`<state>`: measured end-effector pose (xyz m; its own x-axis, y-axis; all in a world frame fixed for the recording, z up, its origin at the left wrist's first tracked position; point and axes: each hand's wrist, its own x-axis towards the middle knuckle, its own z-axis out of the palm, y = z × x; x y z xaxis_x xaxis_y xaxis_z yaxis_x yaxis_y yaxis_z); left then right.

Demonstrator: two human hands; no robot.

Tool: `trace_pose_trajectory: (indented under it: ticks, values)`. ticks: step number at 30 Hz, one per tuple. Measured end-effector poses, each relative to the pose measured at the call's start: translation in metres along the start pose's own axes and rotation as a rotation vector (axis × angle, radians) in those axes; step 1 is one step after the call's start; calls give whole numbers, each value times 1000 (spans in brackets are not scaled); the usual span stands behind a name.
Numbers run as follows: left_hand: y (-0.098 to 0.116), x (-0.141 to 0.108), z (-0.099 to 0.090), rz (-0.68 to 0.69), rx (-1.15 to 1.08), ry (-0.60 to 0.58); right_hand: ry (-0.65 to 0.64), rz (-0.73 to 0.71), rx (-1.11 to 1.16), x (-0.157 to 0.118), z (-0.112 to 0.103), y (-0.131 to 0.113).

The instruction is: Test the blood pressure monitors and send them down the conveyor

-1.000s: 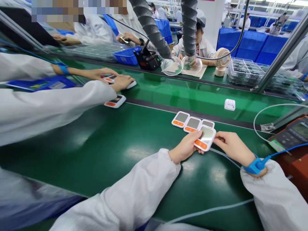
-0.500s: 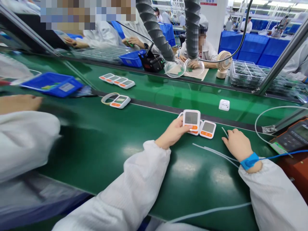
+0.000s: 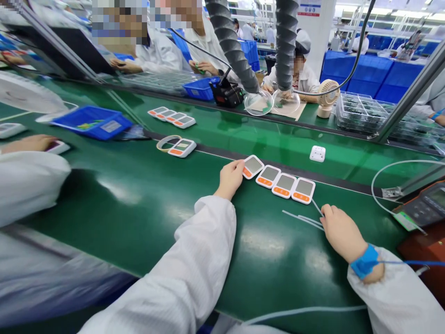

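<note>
My left hand [image 3: 231,178] grips the left edge of a small white device with a grey screen and orange buttons [image 3: 253,166]. That device sits tilted at the left end of a row, beside three like it: one device [image 3: 269,176], a second [image 3: 284,185] and a third [image 3: 303,190]. My right hand [image 3: 342,229], with a blue wrist strap [image 3: 364,261], pinches a thin whitish strip [image 3: 317,207] whose far end points at the rightmost device. Other thin strips [image 3: 302,220] lie on the green table just left of my right fingers.
Across the table stand a blue tray [image 3: 93,121], a device with a looped band [image 3: 182,147] and a row of devices [image 3: 172,117]. A white square piece [image 3: 317,153] lies beyond the rail. An orange-cased meter [image 3: 426,204] is at right. A co-worker's hand [image 3: 29,143] is at left.
My left hand has moved left and lowered its device from above the others to the row's left end. My right hand has come slightly nearer to me, still with a strip.
</note>
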<state>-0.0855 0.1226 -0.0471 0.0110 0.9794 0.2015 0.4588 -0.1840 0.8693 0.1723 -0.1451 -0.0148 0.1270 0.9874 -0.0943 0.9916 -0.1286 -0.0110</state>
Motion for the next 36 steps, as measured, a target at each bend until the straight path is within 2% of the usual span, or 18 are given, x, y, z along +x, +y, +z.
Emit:
trace_pose_trajectory:
  ticks: [5,7,10,14,18,20,24,29,33,36]
  values:
    - [12,-13,7,148,184,-64,273,-22,97,-28,26,-4]
    - [22,-23,13,266,332,-115,308,-41,137,-31,30,-2]
    - [36,-37,21,410,616,-293,312,-51,207,-29,30,1]
    - [48,-40,15,432,751,-505,315,-75,282,-27,26,1]
    - [50,-34,-1,402,731,-641,330,-63,314,-28,25,0]
    - [51,-34,-5,372,720,-669,339,-63,326,-28,26,0]
    - [55,-39,-1,318,783,-623,401,-67,341,-26,32,-1]
    - [59,-45,7,359,833,-532,430,-52,349,-23,36,-4]
    - [59,-36,9,270,764,-363,421,-21,372,-22,35,-7]
    - [74,-20,23,274,683,-243,401,1,384,-21,33,-10]
